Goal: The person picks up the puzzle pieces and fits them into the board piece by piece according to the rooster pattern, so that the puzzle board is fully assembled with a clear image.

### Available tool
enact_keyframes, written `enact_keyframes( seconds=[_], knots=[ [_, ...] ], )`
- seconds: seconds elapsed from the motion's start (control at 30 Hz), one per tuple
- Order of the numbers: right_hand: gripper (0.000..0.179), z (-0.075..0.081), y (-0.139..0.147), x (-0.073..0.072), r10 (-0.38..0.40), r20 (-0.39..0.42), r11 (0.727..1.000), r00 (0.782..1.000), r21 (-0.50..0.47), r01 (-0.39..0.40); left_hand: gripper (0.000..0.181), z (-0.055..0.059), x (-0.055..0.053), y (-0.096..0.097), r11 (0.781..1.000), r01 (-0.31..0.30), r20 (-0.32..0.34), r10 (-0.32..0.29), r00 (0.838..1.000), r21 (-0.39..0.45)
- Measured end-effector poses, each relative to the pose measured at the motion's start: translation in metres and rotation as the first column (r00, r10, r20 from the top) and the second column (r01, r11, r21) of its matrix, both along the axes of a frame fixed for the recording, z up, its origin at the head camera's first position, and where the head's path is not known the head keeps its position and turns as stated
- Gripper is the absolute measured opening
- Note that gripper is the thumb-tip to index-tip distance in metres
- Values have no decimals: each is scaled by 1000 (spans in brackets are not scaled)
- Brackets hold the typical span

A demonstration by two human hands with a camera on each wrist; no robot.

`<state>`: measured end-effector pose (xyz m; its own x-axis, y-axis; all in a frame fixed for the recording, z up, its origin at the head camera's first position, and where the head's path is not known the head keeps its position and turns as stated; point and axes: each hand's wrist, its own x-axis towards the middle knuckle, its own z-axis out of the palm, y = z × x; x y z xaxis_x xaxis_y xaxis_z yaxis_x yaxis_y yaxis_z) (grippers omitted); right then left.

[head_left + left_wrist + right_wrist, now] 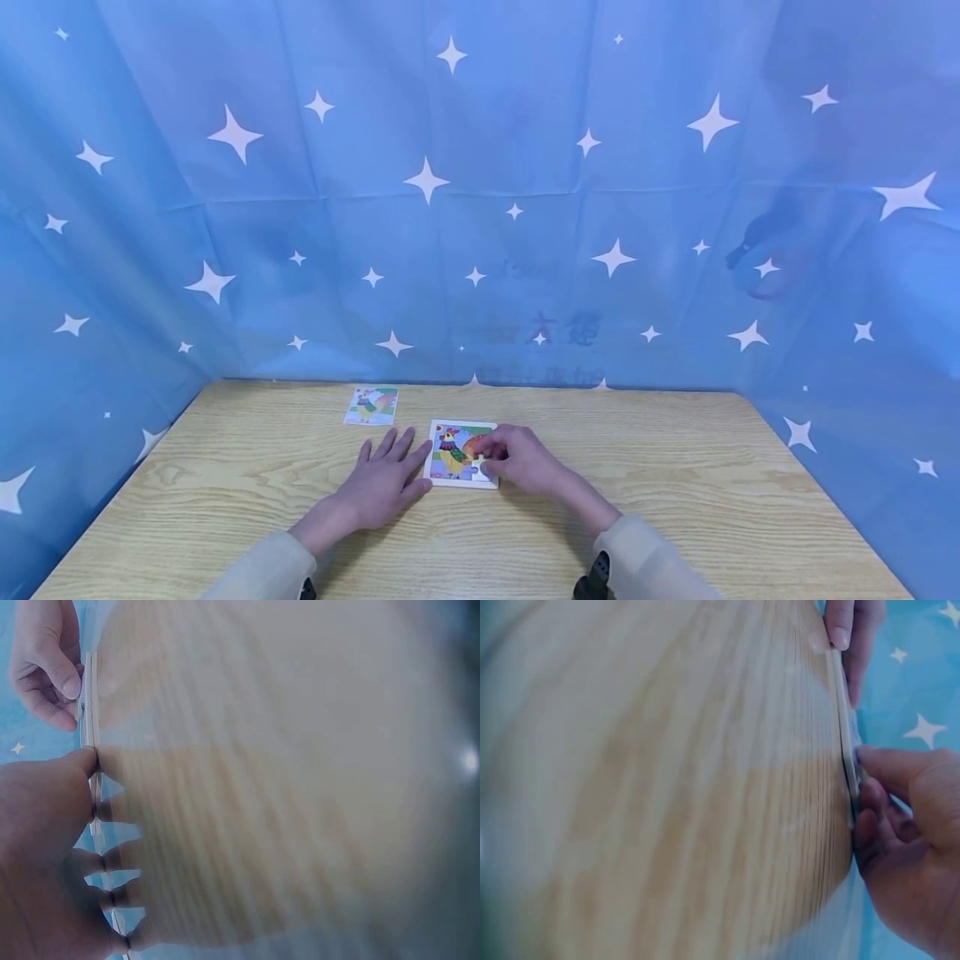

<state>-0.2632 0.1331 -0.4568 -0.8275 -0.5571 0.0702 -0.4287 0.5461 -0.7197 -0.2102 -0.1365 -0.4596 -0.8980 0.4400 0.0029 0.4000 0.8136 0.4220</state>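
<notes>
A framed jigsaw puzzle with a rooster picture lies flat on the table, a pale gap showing at its lower right. My left hand is spread on the tabletop, thumb and index fingertip at the puzzle's left edge. In the left wrist view, its straight fingers touch the table. Over the puzzle's right side, my right hand pinches a small puzzle piece between thumb and fingers, beside the pale gap. In the right wrist view, the right hand's fingers hide most of that piece.
Behind my left hand, a square card with a matching rooster picture lies on the table. The wood-grain table ends at a blue curtain with white stars, which hangs behind and along both sides.
</notes>
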Motion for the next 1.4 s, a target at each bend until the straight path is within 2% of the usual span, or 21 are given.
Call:
enact_keyframes(
  seconds=[0.17, 0.53, 0.77, 0.97, 1.2, 1.4],
  knots=[
    [18, 1, 0, 0, -1, -24, 1000, 1000, 26, 2, 60, 2, 1, 2, 1000, -14, 9, 13, 1000, 15],
    [16, 0, 4, 0, 35, -61, 998, 998, 48, -32, 61, 1, -1, 7, 999, -35, -16, 35, 999, 3],
    [17, 5, 7, 3, 51, -98, 991, 994, 130, -38, 61, 0, -1, 10, 999, -37, -16, 37, 999, -2],
    [20, 8, 11, 6, 103, -144, 983, 984, 165, -79, 60, -3, -2, 15, 999, -49, -24, 49, 999, -14],
    [23, 8, 15, 5, 102, -140, 979, 985, 190, -74, 60, -3, -2, 19, 998, -70, -27, 70, 997, 6],
    [24, 6, 15, 3, 90, -131, 980, 987, 190, -65, 60, -3, -3, 17, 998, -64, -35, 65, 997, 10]
  ],
)
